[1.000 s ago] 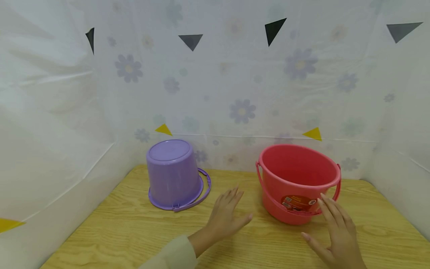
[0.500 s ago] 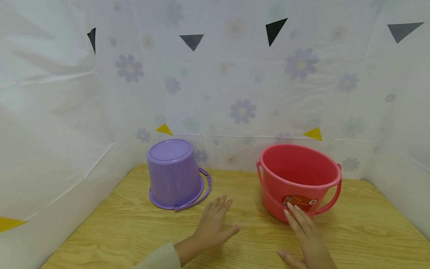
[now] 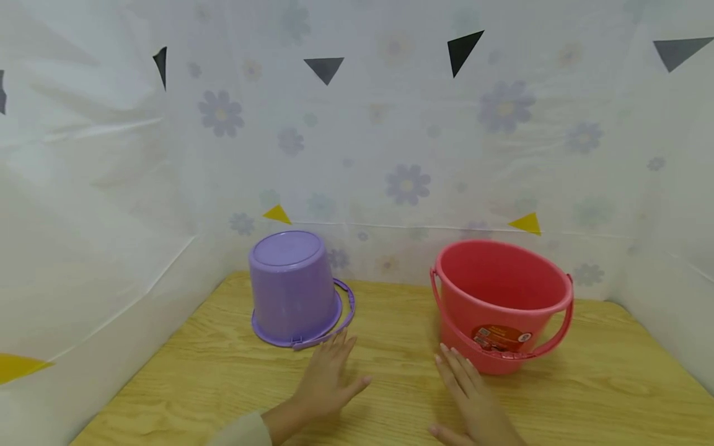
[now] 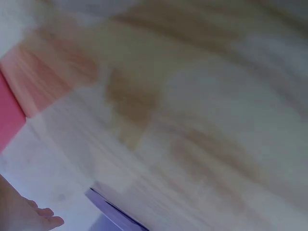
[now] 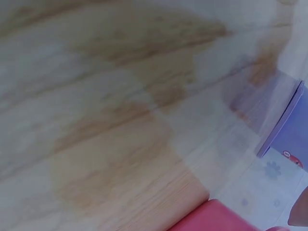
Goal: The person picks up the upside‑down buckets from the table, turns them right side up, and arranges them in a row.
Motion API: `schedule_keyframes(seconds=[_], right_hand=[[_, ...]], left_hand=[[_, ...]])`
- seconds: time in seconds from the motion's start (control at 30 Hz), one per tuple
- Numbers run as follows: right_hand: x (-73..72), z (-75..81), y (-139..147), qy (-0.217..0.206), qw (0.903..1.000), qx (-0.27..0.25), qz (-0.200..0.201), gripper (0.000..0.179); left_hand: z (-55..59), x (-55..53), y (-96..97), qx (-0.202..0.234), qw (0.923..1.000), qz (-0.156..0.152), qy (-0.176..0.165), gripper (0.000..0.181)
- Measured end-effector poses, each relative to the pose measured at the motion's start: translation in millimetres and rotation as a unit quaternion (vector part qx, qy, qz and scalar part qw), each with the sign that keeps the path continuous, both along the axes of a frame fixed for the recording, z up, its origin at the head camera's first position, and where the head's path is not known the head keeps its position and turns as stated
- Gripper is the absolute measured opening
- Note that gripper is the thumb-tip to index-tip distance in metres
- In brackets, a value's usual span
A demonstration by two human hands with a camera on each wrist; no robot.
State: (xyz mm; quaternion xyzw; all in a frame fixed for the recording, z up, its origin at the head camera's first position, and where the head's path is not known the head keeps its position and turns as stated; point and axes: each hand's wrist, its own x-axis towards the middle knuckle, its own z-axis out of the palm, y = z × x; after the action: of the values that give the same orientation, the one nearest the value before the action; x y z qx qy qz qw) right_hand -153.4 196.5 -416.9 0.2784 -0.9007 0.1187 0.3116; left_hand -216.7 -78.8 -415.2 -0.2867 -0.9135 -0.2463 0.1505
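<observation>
A purple bucket (image 3: pixel 291 291) stands upside down at the left of the table, its handle (image 3: pixel 348 316) lying out to the right on the wood. To the right a red bucket (image 3: pixel 496 297) stands upright, with its handle hanging down across a label. My left hand (image 3: pixel 326 381) is over the table with fingers straight and thumb spread, fingertips near the purple handle. With fingers straight, my right hand (image 3: pixel 471 396) is at the lower left of the red bucket, fingertips overlapping its base in the head view. Both hands hold nothing.
The wooden table (image 3: pixel 390 347) runs back to a white flowered sheet (image 3: pixel 362 136), which also hangs along both sides. Black, grey and yellow triangles (image 3: pixel 276 214) are stuck on the sheet.
Both hands have moved left over the table, the right one from the red bucket's right front to its left front. The buckets have stayed in place; the view has shifted slightly.
</observation>
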Motion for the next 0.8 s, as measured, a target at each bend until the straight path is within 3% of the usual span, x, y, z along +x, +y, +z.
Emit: schedule_keyframes(seconds=[0.17, 0.33, 0.53, 0.63, 0.8], right_hand=[[-7.0, 0.2, -7.9, 0.007, 0.9999, 0.011, 0.01, 0.097], [-12.2, 2.3, -14.3, -0.003, 0.9999, 0.005, 0.009, 0.091], [-16.6, 5.5, -21.4, -0.106, 0.9935, -0.034, -0.021, 0.081], [-19.8, 7.1, -24.8, -0.138, 0.9887, -0.047, -0.032, 0.08], [-26.7, 9.3, -28.6, -0.21, 0.9755, -0.052, -0.042, 0.08]], left_hand=[[-5.8, -0.7, -18.4, 0.002, 0.9999, 0.008, -0.013, 0.072], [-12.1, -2.5, -33.1, -0.005, 0.9996, 0.028, 0.001, 0.072], [-14.4, -3.9, -46.9, -0.017, 0.9987, 0.047, 0.005, 0.075], [-15.7, -4.6, -54.2, -0.024, 0.9979, 0.059, 0.011, 0.075], [-18.9, -7.2, -65.8, -0.031, 0.9963, 0.072, 0.035, 0.074]])
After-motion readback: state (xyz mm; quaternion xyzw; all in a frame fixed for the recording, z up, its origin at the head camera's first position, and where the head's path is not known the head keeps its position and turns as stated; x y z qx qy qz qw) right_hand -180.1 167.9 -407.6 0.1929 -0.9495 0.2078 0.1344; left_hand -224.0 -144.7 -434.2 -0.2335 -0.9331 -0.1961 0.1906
